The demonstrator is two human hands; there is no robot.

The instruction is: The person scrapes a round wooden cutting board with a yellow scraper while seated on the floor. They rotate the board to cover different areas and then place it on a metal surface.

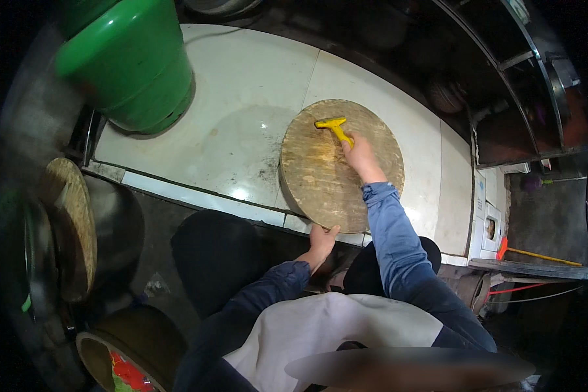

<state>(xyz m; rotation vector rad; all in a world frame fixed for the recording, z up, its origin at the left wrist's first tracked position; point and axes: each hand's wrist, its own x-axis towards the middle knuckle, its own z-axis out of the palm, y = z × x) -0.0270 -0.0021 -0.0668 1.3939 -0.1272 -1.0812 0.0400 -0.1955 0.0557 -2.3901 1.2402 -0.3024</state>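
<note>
A thick round wooden chopping block [346, 189] rests on the white tiled ledge, its top worn and blotchy brown. My right hand [362, 159] is closed round the handle of a yellow T-shaped scraper [334, 123], whose wide head lies against the far part of the block's top. At the block's near edge, my left hand [321, 243] grips the rim with the thumb up along its side; the other fingers are partly hidden. Dark dust or crumbs [266, 171] are scattered on the tiles just left of the block.
A large green plastic bucket [137, 72] stands on the left end of the white tiled ledge [235, 85]. Below left are a round woven-looking lid [72, 228] and a bin [88, 343] with red scraps inside. A dark metal rack [516, 85] is at right.
</note>
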